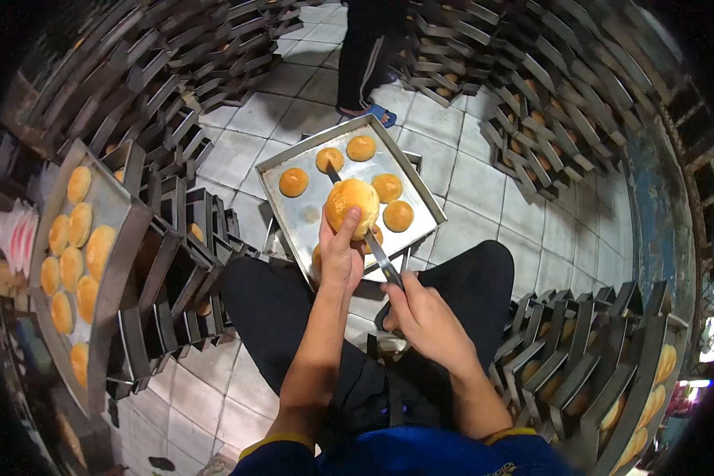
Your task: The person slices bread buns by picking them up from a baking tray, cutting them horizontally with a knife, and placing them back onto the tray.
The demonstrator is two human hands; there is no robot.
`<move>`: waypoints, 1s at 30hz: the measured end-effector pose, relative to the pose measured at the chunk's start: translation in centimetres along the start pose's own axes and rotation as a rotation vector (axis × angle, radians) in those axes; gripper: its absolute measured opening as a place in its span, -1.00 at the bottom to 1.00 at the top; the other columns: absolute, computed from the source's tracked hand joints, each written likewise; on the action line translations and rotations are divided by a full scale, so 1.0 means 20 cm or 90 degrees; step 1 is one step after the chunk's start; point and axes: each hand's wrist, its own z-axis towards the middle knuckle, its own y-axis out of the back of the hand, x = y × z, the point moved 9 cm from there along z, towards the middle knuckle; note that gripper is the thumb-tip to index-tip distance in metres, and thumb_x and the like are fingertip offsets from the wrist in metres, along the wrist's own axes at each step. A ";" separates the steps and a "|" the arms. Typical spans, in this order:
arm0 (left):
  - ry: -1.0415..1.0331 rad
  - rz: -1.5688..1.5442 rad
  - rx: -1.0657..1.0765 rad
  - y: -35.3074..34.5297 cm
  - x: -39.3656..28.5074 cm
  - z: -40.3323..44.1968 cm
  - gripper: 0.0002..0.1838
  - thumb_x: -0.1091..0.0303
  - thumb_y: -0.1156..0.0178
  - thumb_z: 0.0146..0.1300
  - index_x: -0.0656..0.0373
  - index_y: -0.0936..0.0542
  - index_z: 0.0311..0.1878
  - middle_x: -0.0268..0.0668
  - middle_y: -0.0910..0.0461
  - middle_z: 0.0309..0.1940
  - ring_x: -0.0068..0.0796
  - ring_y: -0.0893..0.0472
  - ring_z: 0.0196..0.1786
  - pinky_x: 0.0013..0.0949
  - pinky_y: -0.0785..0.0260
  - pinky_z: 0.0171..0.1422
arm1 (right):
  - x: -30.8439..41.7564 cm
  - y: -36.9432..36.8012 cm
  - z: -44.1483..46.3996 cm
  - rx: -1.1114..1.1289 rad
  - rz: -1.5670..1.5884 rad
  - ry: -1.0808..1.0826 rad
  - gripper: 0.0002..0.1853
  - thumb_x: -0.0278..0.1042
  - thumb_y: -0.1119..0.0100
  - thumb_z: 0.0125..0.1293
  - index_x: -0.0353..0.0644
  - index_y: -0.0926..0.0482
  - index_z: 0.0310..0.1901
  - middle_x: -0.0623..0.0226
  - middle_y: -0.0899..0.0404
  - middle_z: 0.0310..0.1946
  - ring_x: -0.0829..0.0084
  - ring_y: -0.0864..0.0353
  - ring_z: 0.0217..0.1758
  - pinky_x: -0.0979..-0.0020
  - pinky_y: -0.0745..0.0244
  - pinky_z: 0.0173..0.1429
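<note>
My left hand (339, 252) grips a round, golden-brown bun (351, 198), with its thumb pressed on the top. In my right hand (427, 316) is the dark handle of a long knife (383, 260). The knife's blade runs at the bun, and its tip shows beyond the far side. Whether it passes through or under the bun is hidden. Below both hands sits a square metal tray (309, 218) with several buns on it, among them a bun (362, 147) at its far corner and another bun (398, 216) on the right.
Stacked metal trays (174, 262) rise on my left, topped by a tilted tray (139, 218) of buns. More tray stacks (579, 373) stand at right and along the back. A person's leg and blue sandal (382, 116) are beyond the tray, on the tiled floor (468, 190).
</note>
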 end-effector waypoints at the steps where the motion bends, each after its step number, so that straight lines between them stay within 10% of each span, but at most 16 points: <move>1: 0.031 -0.002 -0.019 -0.02 0.03 -0.02 -0.42 0.31 -0.50 0.45 0.13 -0.45 0.42 -0.26 -0.68 0.14 -0.41 -0.72 0.12 -0.32 -0.64 0.20 | 0.00 -0.01 0.06 -0.005 -0.027 -0.014 -0.67 -0.22 0.04 0.74 -0.42 -0.43 0.05 -0.42 -0.65 -0.37 -0.45 -0.68 -0.18 -0.32 -0.50 -0.10; 4: 0.071 0.042 -0.063 0.03 0.07 -0.02 -0.50 0.25 -0.48 0.48 0.10 -0.50 0.35 -0.28 -0.72 0.02 -0.45 -0.74 -0.06 -0.41 -0.66 -0.11 | -0.04 -0.05 0.15 -0.018 -0.098 -0.012 -0.70 -0.21 0.06 0.76 -0.35 -0.44 0.03 -0.18 -0.66 -0.50 -0.13 -0.79 -0.34 -0.10 -0.62 -0.18; 7: -0.008 -0.031 -0.130 0.11 -0.02 0.04 -0.53 0.26 -0.47 0.49 0.09 -0.52 0.35 -0.29 -0.70 0.08 -0.45 -0.73 -0.04 -0.36 -0.69 0.00 | 0.02 -0.06 0.06 0.018 -0.123 0.010 -0.65 -0.20 0.02 0.72 -0.45 -0.42 0.01 -0.42 -0.66 -0.38 -0.46 -0.69 -0.20 -0.35 -0.51 -0.04; 14: 0.101 -0.033 -0.124 0.07 0.14 -0.04 -0.52 0.21 -0.43 0.54 0.02 -0.48 0.39 -0.28 -0.65 0.19 -0.40 -0.69 0.18 -0.19 -0.73 0.18 | -0.07 -0.07 0.19 -0.011 -0.159 -0.011 -0.63 -0.18 0.03 0.72 -0.46 -0.44 0.00 -0.43 -0.68 -0.31 -0.46 -0.70 -0.18 -0.34 -0.53 -0.02; 17: 0.099 -0.071 -0.070 0.05 0.06 -0.01 -0.51 0.16 -0.38 0.56 0.05 -0.47 0.42 -0.25 -0.64 0.26 -0.30 -0.68 0.27 -0.04 -0.71 0.29 | -0.08 -0.02 0.22 0.023 -0.081 -0.027 -0.67 -0.18 0.04 0.74 -0.35 -0.49 -0.01 0.03 -0.64 -0.48 0.10 -0.79 -0.39 0.06 -0.61 -0.23; 25: 0.191 -0.028 0.094 0.13 0.05 0.06 -0.34 0.23 -0.43 0.49 0.16 -0.40 0.53 -0.19 -0.60 0.38 -0.21 -0.62 0.45 0.00 -0.59 0.50 | -0.09 0.12 0.15 0.117 0.026 -0.095 -0.64 -0.16 0.05 0.78 -0.31 -0.60 0.08 0.42 -0.51 -0.52 0.53 -0.47 -0.44 0.36 -0.42 -0.28; 28: 0.243 -0.020 0.155 0.11 0.05 0.05 -0.20 0.30 -0.51 0.39 0.25 -0.32 0.58 -0.17 -0.59 0.36 -0.23 -0.64 0.42 -0.06 -0.56 0.51 | -0.09 0.15 0.14 0.150 0.036 -0.053 -0.64 -0.15 0.06 0.78 -0.30 -0.60 0.08 0.41 -0.51 -0.52 0.53 -0.48 -0.44 0.37 -0.41 -0.29; 30: 0.257 0.025 0.230 0.06 0.04 0.03 -0.20 0.34 -0.52 0.36 0.24 -0.34 0.56 -0.17 -0.58 0.36 -0.22 -0.65 0.40 -0.05 -0.56 0.52 | -0.06 0.18 0.14 0.150 -0.011 -0.042 -0.64 -0.15 0.03 0.77 -0.33 -0.52 -0.07 0.05 -0.80 -0.41 0.27 -0.84 -0.34 0.25 -0.64 -0.13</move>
